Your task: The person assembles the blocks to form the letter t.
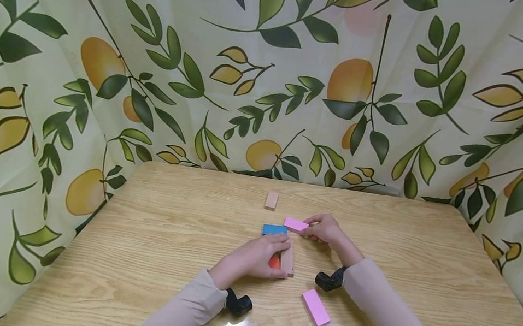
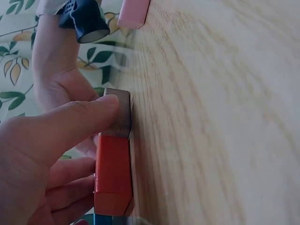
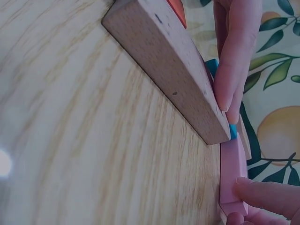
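Observation:
My left hand (image 1: 251, 255) holds a plain wooden block (image 1: 288, 261) lying on the table, its thumb at the near end and its fingers toward the far end. Under that hand, beside the wooden block, sits a red-orange block (image 2: 112, 164), partly covered in the head view. A blue block (image 1: 273, 229) lies just beyond the fingertips. Farther to the right, my right hand (image 1: 326, 231) pinches one end of a pink block (image 1: 294, 224). In the right wrist view, the pink block's other end lies close to the wooden block's far corner; whether they touch, I cannot tell.
A second pink block (image 1: 316, 308) lies nearer me, between the forearms. Another plain wooden block (image 1: 271, 200) lies toward the table's back edge. Behind the wood-grain table (image 1: 173, 228) hangs a leaf-and-fruit patterned cloth (image 1: 171, 134). Each wrist carries a black camera (image 1: 239, 304).

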The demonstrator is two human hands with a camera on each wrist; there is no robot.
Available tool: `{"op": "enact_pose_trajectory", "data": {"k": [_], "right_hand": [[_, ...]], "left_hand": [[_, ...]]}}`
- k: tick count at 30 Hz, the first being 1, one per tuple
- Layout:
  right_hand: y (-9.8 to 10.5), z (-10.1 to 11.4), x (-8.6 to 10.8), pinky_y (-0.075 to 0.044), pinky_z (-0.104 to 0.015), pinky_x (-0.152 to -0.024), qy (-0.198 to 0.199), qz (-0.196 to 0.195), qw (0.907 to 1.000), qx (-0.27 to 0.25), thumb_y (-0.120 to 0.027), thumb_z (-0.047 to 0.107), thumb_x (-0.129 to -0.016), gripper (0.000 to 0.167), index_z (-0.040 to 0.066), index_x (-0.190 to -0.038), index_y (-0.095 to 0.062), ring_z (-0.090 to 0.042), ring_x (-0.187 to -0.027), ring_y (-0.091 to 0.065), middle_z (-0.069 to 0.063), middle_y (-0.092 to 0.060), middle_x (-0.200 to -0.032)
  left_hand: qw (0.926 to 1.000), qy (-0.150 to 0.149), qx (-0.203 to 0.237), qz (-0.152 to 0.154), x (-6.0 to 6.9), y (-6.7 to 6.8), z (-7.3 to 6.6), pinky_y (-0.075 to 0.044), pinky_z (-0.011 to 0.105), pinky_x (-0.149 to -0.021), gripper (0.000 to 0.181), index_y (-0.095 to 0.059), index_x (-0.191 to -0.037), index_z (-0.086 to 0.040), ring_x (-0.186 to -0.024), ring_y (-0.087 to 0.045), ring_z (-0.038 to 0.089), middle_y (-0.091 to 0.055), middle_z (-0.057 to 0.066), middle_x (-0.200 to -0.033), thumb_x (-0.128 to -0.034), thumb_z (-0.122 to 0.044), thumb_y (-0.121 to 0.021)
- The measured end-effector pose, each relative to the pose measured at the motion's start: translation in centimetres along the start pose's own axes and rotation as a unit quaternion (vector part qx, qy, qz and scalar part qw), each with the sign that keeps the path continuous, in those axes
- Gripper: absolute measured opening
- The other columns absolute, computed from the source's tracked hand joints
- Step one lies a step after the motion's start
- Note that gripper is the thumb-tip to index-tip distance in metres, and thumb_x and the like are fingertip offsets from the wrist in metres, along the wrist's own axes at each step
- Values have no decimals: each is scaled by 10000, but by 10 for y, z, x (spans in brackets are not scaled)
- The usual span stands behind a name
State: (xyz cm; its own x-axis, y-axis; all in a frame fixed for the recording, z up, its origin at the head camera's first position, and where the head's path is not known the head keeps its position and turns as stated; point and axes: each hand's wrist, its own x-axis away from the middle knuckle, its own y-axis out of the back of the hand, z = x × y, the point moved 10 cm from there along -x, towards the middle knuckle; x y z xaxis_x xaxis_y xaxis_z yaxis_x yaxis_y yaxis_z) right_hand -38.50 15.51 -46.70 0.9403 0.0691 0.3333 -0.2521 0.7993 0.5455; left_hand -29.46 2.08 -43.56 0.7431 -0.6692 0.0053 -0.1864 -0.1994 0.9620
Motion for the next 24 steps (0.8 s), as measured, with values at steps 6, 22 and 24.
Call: {"op": "enact_pose_trajectory", "data": {"k": [6,22,24], "right_hand": [[1,0,0,-353,-177,-483,-25,5,10000,29,-737,120,-827,376,-12,-1171,-661,-71,-523,-442,47,-501,-609],[5,-7,-2,-350,-184,-497,-131,37,9999,15,-741,120,-828,385,-8,-1182,-662,-80,-532,-436,35,-497,-607],[5,-8,-3,-349,-185,-498,-128,36,9999,38,-741,124,-830,386,-3,-1186,-662,-84,-534,-435,31,-496,-617]], "left_hand": [[10000,11,11,0,1,0,0,-377,333,-1174,688,-517,-1395,-107,-1427,-415,207,-456,61,-1513,-828,-443,-715],[10000,-5,-23,33,0,0,0,-370,326,-1178,691,-507,-1403,-106,-1432,-407,199,-452,56,-1517,-836,-445,-708],[10000,11,-23,47,0,0,0,-367,328,-1180,689,-506,-1405,-107,-1433,-405,198,-450,54,-1519,-838,-443,-706]]}}
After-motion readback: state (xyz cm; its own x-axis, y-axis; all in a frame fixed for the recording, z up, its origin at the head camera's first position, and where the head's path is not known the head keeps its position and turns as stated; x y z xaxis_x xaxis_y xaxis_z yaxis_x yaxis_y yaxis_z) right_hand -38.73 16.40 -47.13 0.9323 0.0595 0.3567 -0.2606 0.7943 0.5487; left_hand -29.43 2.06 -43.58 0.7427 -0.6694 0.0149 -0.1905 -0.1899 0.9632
